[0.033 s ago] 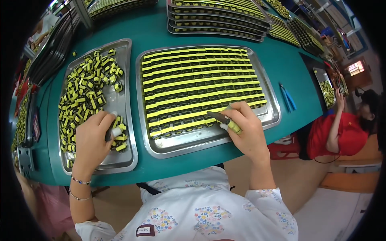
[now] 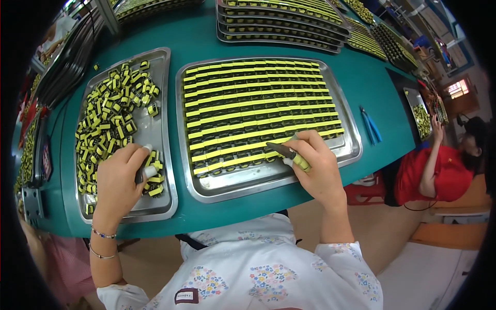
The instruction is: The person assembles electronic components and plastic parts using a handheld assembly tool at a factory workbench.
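Note:
My left hand point(image 2: 120, 175) is over the left metal tray point(image 2: 164, 88), at the near side of a loose heap of small yellow-and-black transformers point(image 2: 111, 103). Its thumb and index finger, with whitish covers on the tips, are apart and nothing shows between them; the other fingers are hidden. My right hand point(image 2: 319, 168) grips pliers point(image 2: 281, 150) with dark jaws and yellow-green handles. The jaws point left over the near rows of transformers point(image 2: 258, 111), which stand in straight lines in the middle metal tray point(image 2: 248, 187). Whether the jaws touch a transformer I cannot tell.
Blue-handled pliers point(image 2: 370, 126) lie on the green table point(image 2: 382, 150) right of the middle tray. A stack of filled trays point(image 2: 279, 31) stands behind it. Dark trays point(image 2: 72, 62) lean at the far left. A person in red point(image 2: 439, 173) sits at the right.

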